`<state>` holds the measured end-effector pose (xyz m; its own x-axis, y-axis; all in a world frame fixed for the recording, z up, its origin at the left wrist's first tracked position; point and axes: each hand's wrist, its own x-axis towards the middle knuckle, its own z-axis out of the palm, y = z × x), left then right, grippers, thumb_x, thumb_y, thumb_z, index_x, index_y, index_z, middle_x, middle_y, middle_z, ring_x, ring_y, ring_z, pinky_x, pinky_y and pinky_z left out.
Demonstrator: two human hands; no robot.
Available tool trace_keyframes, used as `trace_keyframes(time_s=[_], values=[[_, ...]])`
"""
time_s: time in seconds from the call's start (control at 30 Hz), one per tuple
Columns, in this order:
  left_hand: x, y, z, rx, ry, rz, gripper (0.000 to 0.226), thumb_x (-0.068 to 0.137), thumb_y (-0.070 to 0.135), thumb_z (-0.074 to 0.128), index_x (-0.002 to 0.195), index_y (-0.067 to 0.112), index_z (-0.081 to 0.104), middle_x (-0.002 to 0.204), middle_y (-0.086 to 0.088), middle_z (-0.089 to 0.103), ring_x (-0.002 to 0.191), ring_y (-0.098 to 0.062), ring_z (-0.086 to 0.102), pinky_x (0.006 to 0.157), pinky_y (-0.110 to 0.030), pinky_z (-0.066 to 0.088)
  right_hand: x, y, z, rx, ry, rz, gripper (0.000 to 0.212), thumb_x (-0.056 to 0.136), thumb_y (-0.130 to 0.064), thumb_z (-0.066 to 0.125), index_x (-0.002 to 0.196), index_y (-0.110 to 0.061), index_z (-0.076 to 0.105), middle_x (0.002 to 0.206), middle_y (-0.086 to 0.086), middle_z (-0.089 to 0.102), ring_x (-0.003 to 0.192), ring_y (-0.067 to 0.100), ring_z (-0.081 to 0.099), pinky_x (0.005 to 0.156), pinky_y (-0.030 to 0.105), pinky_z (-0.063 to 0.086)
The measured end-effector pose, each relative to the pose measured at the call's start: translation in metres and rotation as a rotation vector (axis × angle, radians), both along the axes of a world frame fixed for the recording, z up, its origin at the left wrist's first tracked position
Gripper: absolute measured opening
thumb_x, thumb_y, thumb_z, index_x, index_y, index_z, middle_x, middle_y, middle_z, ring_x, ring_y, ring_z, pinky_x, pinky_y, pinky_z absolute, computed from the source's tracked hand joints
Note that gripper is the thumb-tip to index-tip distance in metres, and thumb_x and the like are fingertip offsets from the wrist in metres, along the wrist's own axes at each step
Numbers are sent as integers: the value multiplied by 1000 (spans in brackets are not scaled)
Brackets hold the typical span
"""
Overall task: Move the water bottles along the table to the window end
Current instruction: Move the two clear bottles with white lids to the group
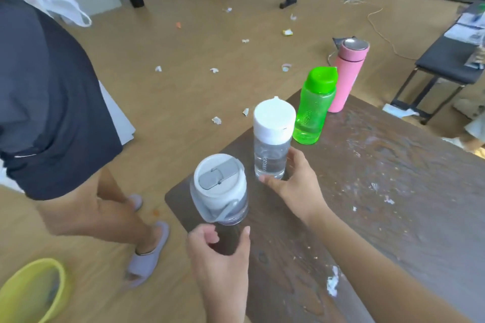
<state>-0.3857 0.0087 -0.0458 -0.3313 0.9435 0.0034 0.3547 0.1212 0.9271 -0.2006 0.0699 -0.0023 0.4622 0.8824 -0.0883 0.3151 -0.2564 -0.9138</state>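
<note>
Several bottles line the left edge of a dark wooden table (pixel 393 191). Nearest is a clear bottle with a white and grey flip lid (pixel 219 189); my left hand (pixel 217 252) is wrapped around its lower body. Beyond it stands a clear bottle with a white cap (pixel 273 139), holding some water; my right hand (pixel 294 183) grips its base, thumb and fingers around it. Farther on stand a green bottle (pixel 313 107) and a pink flask with a metal top (pixel 346 76), both untouched.
A person in dark shorts and lilac slippers (pixel 60 113) stands close to the table's left side. A yellow basin (pixel 31 294) sits on the floor at bottom left. Paper scraps litter the floor and table. A black bench (pixel 446 60) stands beyond the table's far end.
</note>
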Motion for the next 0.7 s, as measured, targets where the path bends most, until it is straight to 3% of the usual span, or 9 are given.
trace_keyframes(time_s=[0.1,0.2,0.37,0.53,0.7], values=[[1,16,1,42,11,-65,79,63,42,93,130,24,54,123,8,54,127,-24,54,110,-46,48,-6,10,-2,9,-18,-40,72,71,-25,92,132,-19,54,125,-5,70,112,10,66,96,28,51],[2,32,3,83,-22,-142,84,65,43,92,139,18,59,130,7,60,134,-21,57,114,-46,48,-9,12,-4,40,-50,-92,68,70,-26,93,128,-18,57,121,-4,71,108,10,67,94,30,54],[-2,47,2,83,4,-181,71,65,48,93,126,22,70,124,9,75,122,-13,69,104,-39,56,-5,-1,-8,56,-49,-136,67,67,-30,93,125,-23,58,119,-8,72,108,10,69,93,38,57],[9,41,16,78,73,-264,57,62,27,102,111,25,72,103,30,69,98,27,61,81,2,43,16,-46,-6,53,-18,-177,67,69,-33,92,127,-27,58,119,-16,70,110,3,66,94,33,56],[53,15,35,20,50,-375,58,59,31,104,95,46,61,87,47,68,88,28,62,76,-11,46,58,-127,-3,23,-14,-295,66,67,-39,92,124,-30,59,118,-18,70,110,2,66,94,35,57]])
